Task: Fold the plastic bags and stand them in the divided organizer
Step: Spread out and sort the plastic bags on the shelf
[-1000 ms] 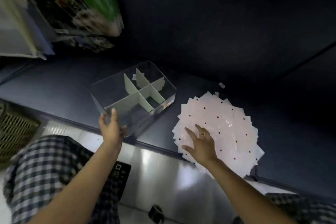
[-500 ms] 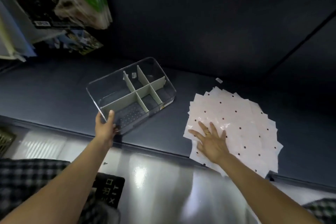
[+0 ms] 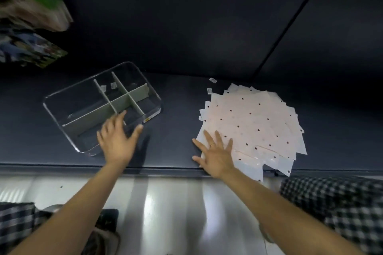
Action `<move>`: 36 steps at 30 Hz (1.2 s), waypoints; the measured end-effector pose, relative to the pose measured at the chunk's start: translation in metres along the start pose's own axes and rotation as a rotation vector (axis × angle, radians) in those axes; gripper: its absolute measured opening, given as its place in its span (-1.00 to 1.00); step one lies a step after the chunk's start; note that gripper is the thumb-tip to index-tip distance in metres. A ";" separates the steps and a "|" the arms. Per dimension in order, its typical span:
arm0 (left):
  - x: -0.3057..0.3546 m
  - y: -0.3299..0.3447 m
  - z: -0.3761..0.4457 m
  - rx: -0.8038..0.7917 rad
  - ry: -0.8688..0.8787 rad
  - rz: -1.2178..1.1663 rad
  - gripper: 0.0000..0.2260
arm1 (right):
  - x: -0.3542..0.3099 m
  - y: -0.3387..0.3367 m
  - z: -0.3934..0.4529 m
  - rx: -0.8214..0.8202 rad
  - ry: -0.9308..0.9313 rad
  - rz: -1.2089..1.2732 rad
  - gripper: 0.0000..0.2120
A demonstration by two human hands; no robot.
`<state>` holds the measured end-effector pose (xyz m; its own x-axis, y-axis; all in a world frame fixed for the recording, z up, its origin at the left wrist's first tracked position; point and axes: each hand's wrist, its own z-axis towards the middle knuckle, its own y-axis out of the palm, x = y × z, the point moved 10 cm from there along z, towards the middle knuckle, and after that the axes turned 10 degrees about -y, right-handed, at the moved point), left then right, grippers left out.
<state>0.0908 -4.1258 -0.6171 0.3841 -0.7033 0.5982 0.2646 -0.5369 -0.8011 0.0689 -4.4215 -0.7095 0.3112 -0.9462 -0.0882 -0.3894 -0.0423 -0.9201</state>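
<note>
A clear divided organizer [image 3: 62, 99] with grey partitions lies flat on the dark table, left of centre. My left hand [image 3: 117, 141] hovers at its near right corner, fingers spread and blurred, holding nothing. A fanned stack of pale pink plastic bags [image 3: 255, 122] with dark dots lies to the right, its near edge overhanging the table. My right hand [image 3: 216, 153] rests flat on the stack's near left corner, fingers straight, a ring on one finger.
The dark table [image 3: 178, 122] ends in a front edge just before my wrists. Two small white scraps [image 3: 213, 80] lie behind the bags. Printed packages [image 3: 31, 10] hang at the upper left. Checked fabric [image 3: 335, 203] shows at the lower right.
The organizer has been set down flat on the table. My left hand has let go of its near corner and moved right. My right hand stays on the bags.
</note>
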 end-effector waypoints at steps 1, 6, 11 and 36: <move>-0.004 0.021 -0.004 -0.085 -0.021 0.081 -0.33 | 0.004 0.006 -0.001 0.009 0.013 -0.018 -0.48; -0.026 0.049 -0.005 -0.138 0.064 0.258 -0.02 | 0.050 0.009 -0.002 0.089 -0.006 -0.100 -0.51; -0.032 0.041 0.026 -0.192 0.186 0.240 -0.06 | 0.109 0.005 -0.011 0.071 -0.041 -0.131 -0.51; -0.027 0.053 0.071 -0.155 0.087 0.152 -0.43 | 0.304 -0.051 -0.088 0.538 0.515 0.263 -0.79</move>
<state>0.1574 -4.1023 -0.6765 0.3299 -0.8152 0.4760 0.0680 -0.4824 -0.8733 0.1070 -4.7355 -0.6557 -0.2245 -0.9388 -0.2614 0.1195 0.2397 -0.9635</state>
